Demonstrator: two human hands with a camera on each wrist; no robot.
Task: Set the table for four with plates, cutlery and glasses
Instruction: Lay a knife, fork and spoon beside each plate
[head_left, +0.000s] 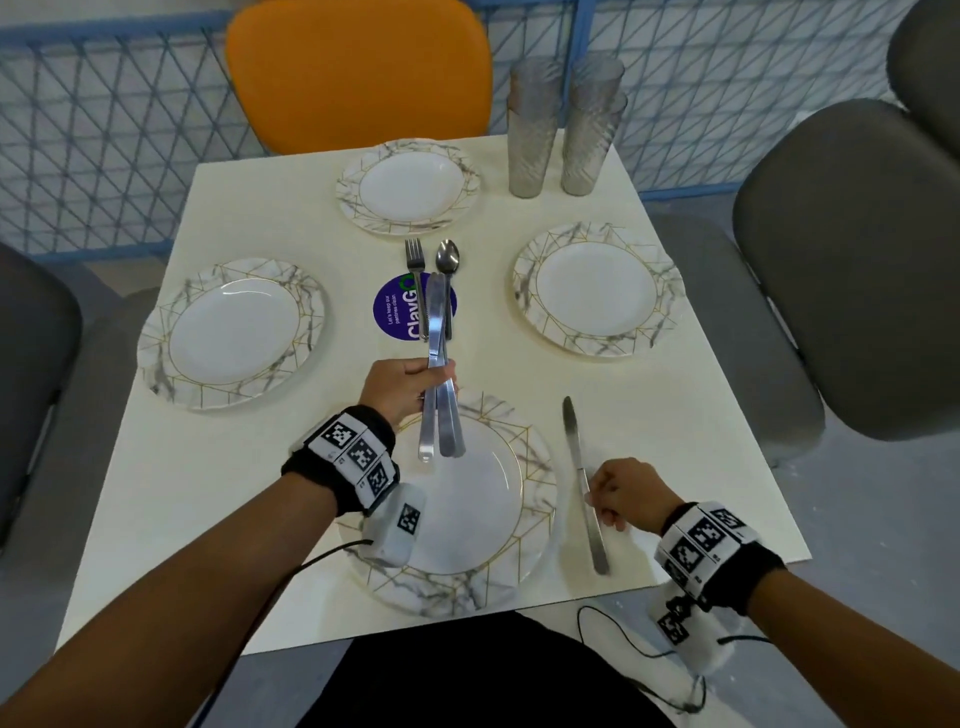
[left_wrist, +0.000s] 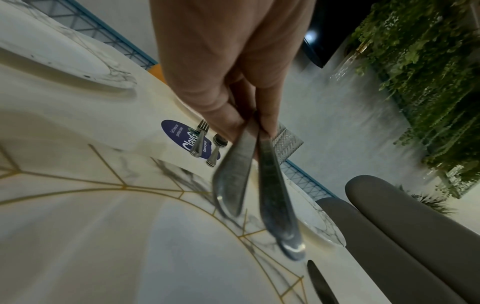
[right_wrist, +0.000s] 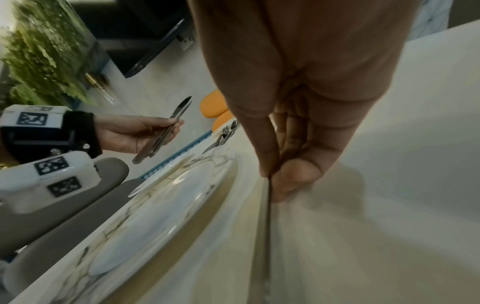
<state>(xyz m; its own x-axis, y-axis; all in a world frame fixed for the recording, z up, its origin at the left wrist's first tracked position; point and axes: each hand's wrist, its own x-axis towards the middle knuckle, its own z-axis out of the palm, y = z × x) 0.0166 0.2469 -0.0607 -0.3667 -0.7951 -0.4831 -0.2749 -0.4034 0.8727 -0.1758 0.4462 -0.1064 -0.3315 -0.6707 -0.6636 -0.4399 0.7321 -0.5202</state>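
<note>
Head view: a knife (head_left: 584, 483) is pinched by the right hand (head_left: 626, 493) and laid beside the near plate (head_left: 535, 545), while a bundle of knives (head_left: 439, 374) is gripped by the left hand (head_left: 400, 387) above it. Four plates are already set on the table (head_left: 208, 493); a fork (head_left: 415, 270), a spoon (head_left: 448, 260) and the stacked glasses (head_left: 563, 124) remain undistributed.

Both wrists wear black fuzzy bands (head_left: 340, 457) with white QR-style tags, white camera boxes (head_left: 393, 525), thin black cables (head_left: 291, 577) trailing.
</note>
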